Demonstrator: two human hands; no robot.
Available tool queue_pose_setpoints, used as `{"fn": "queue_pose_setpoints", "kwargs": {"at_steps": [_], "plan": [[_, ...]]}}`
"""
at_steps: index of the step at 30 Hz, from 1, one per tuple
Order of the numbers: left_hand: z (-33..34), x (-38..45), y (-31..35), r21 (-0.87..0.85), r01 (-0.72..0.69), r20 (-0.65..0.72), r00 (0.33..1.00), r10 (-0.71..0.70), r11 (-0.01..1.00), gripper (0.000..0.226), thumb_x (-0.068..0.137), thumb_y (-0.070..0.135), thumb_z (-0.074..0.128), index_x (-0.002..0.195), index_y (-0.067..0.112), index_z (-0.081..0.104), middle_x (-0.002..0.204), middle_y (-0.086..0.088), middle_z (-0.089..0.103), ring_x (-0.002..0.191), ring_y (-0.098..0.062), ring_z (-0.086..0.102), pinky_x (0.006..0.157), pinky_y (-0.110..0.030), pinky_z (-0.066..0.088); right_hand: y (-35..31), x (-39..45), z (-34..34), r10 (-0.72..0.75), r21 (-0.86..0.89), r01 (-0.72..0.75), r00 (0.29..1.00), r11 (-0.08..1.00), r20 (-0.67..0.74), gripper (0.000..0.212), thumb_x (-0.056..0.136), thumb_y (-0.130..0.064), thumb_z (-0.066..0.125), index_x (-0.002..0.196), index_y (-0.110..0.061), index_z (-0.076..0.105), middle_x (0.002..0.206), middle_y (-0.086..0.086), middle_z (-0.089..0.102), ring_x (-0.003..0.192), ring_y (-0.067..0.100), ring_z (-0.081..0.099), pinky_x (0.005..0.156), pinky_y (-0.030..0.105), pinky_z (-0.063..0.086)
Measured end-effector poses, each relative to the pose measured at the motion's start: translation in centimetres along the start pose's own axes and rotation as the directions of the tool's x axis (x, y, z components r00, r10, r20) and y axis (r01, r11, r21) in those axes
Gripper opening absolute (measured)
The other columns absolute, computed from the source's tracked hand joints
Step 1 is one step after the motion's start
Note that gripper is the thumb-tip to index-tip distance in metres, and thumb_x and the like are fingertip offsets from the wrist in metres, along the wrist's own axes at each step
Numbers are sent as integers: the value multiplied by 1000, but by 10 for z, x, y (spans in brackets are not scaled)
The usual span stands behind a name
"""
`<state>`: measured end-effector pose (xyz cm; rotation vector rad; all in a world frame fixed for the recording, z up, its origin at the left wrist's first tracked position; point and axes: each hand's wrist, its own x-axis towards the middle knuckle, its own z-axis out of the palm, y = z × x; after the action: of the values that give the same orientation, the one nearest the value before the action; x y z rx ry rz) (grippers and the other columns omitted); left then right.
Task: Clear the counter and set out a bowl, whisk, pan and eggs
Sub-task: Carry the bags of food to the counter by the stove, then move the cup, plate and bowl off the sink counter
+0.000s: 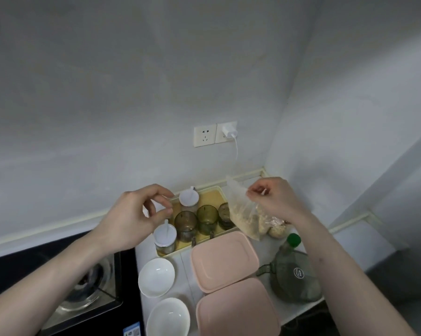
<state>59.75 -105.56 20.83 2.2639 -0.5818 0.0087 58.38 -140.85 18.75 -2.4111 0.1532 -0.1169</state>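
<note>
- Head view is showing the right hand (pixel 272 198) pinching the top edge of a clear plastic bag (pixel 243 214) of pale grainy food, which is hanging just above the back right of the counter (pixel 384 241), beside the tray (pixel 220 190).
- The left hand (pixel 134 214) is hovering over the tray's left end with fingers and thumb loosely curled toward each other; it is holding nothing that I can make out.
- The tray is carrying lidded white jars (pixel 189 198) and green glass cups (pixel 207 218); more bagged food (pixel 276 229) is lying just right of it.
- Of the task's things, two white bowls (pixel 156 276) are sitting near the front beside the stove (pixel 83 275); no whisk, pan or eggs are showing.
- Two pink lids (pixel 225 260) and a green bottle (pixel 294 272) are crowding the middle and right.
- The step looks like clearing the bag away, early in the task.
- Doing it well probably means supporting the bag's bottom with the free hand, since a pinch at the rim risks tearing or spilling, and lifting it clear of the cups before swinging it aside.
</note>
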Motion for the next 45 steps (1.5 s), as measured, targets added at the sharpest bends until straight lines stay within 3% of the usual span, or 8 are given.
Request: {"fn": "queue_pose_setpoints", "kwargs": {"at_steps": [6, 10, 16, 26, 32, 37, 41, 45], "plan": [[4, -16, -6, -7, 28, 28, 999, -28, 1000, 22, 88, 20, 76, 100, 36, 67, 91, 18, 74, 71, -14, 63, 62, -15, 47, 53, 12, 11, 215, -57, -220, 973, 974, -88, 13, 91, -27, 73, 96, -16, 79, 93, -3, 74, 78, 8, 62, 65, 17, 44], [5, -23, -9, -18, 57, 28, 998, -56, 998, 20, 89, 20, 77, 99, 35, 69, 90, 17, 74, 71, -12, 63, 63, -12, 46, 87, 12, 29, 289, -84, -292, 956, 953, -46, 14, 92, -27, 72, 100, -17, 78, 94, -5, 72, 76, 1, 57, 62, 7, 38], [11, -31, -11, -6, 106, 36, 994, -105, 994, 18, 90, 21, 74, 98, 36, 69, 91, 17, 73, 65, -9, 60, 62, -14, 46, 130, 3, 55, 384, -117, -379, 923, 918, 16, 13, 92, -30, 70, 97, -23, 79, 99, -7, 75, 97, 14, 68, 83, 25, 48], [35, -46, -16, 34, 189, 47, 981, -191, 981, 21, 88, 19, 76, 98, 36, 69, 92, 19, 73, 67, -10, 62, 67, -15, 47, 159, 0, 60, 510, -206, -505, 860, 838, -34, 16, 78, -22, 60, 81, -34, 70, 79, -15, 70, 78, 13, 67, 75, 36, 61], [48, -61, -16, 58, 252, 47, 966, -255, 966, 18, 88, 23, 76, 98, 35, 69, 93, 22, 72, 73, -9, 64, 71, -25, 52, 104, 4, 64, 289, -48, -295, 951, 954, -107, 26, 86, -22, 70, 111, -28, 65, 109, -13, 64, 98, 13, 60, 84, 34, 52], [44, -84, -23, 146, 280, 24, 958, -287, 949, 20, 86, 31, 74, 101, 40, 64, 92, 21, 69, 79, -4, 65, 72, -22, 51, 39, -14, 93, 48, 34, -50, 998, 998, 46, 36, 89, -32, 72, 124, -30, 63, 118, -16, 63, 100, 7, 64, 91, 31, 54], [25, -129, -32, 156, 339, -43, 941, -337, 928, 30, 85, 34, 77, 108, 43, 61, 101, 23, 61, 93, 8, 57, 78, -10, 41, -31, -49, 120, -83, 150, 47, 966, 988, 244, 38, 86, -35, 75, 122, -37, 64, 107, -23, 66, 88, -6, 65, 74, 18, 52], [-5, -209, -44, 152, 406, -140, 911, -387, 901, 35, 85, 34, 74, 117, 39, 61, 122, 27, 53, 114, 2, 55, 100, -20, 45, -101, -100, 157, -251, 224, 168, 871, 960, 421, 40, 88, -43, 72, 126, -46, 58, 113, -24, 61, 108, -6, 60, 83, 21, 50]]}}
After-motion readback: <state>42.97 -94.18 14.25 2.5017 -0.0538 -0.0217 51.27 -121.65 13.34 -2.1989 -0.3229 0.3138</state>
